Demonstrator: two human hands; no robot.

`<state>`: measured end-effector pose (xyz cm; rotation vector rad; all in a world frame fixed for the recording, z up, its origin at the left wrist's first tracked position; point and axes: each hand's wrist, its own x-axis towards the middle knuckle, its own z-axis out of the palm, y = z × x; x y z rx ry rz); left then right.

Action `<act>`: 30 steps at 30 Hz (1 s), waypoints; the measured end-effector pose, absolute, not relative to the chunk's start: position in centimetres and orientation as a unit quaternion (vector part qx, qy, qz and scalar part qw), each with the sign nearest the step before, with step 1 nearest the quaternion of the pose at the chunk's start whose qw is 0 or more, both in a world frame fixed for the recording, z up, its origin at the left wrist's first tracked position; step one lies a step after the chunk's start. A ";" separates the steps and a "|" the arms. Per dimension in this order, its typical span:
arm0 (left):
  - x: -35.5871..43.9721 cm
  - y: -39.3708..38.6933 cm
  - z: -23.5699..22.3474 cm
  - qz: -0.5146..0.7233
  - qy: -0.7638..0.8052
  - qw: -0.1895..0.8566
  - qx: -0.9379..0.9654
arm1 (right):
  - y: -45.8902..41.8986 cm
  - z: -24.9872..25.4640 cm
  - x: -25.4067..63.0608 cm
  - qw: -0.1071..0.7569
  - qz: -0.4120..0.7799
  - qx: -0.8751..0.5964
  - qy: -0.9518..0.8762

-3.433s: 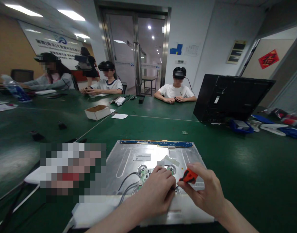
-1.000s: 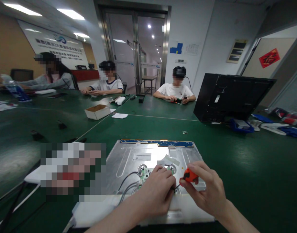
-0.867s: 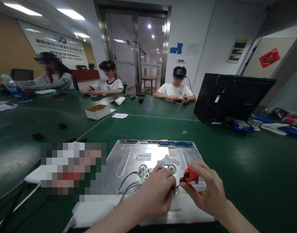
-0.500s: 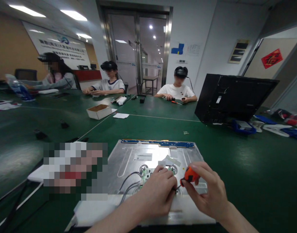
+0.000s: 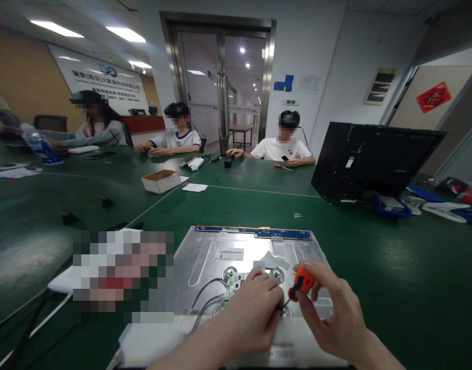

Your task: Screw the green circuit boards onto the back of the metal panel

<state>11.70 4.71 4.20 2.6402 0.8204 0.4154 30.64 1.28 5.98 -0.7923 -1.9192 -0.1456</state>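
My right hand (image 5: 341,308) grips the orange and black handle of a screwdriver (image 5: 302,283) between thumb and fingers. Its thin shaft slants down and left toward the fingertips of my left hand (image 5: 255,308). That hand is closed and rests low over a green circuit board (image 5: 233,281); its fingertips are partly hidden, so I cannot tell what they pinch. Beneath both hands lies a silver metal display panel (image 5: 193,257) with a blue circuit strip (image 5: 228,232) along its far edge. Thin cables (image 5: 200,294) run from the board's left side. The screwdriver's tip is hidden.
A black monitor (image 5: 375,159) stands at the right, beside a blue tray (image 5: 390,205). An open white box (image 5: 161,182) sits farther back. Black cables and a blurred-out white item lie left of the panel. Three people sit across the green table (image 5: 251,205).
The screwdriver handle has turned slightly in my right hand. My left hand keeps its place on the panel. Across the table, a person's hand has reached to a black block. The view has tilted slightly.
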 end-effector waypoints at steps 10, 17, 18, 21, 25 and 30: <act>11.8 4.5 4.5 0.134 0.295 0.172 0.930 | 1.5 5.8 30.6 0.505 -0.085 -0.330 -0.793; 11.8 4.6 4.5 0.127 0.299 0.165 0.931 | 1.2 5.7 30.8 0.496 -0.067 -0.343 -0.795; 11.7 4.6 4.5 0.125 0.297 0.166 0.932 | 1.2 5.7 30.7 0.498 -0.066 -0.345 -0.793; 11.7 4.7 4.5 0.120 0.293 0.169 0.933 | 1.3 5.8 30.6 0.505 -0.071 -0.343 -0.789; 11.8 4.7 4.5 0.120 0.295 0.170 0.932 | 1.5 6.0 30.5 0.506 -0.079 -0.328 -0.794; 11.8 4.6 4.5 0.131 0.300 0.172 0.929 | 1.4 6.1 30.6 0.487 -0.070 -0.343 -0.800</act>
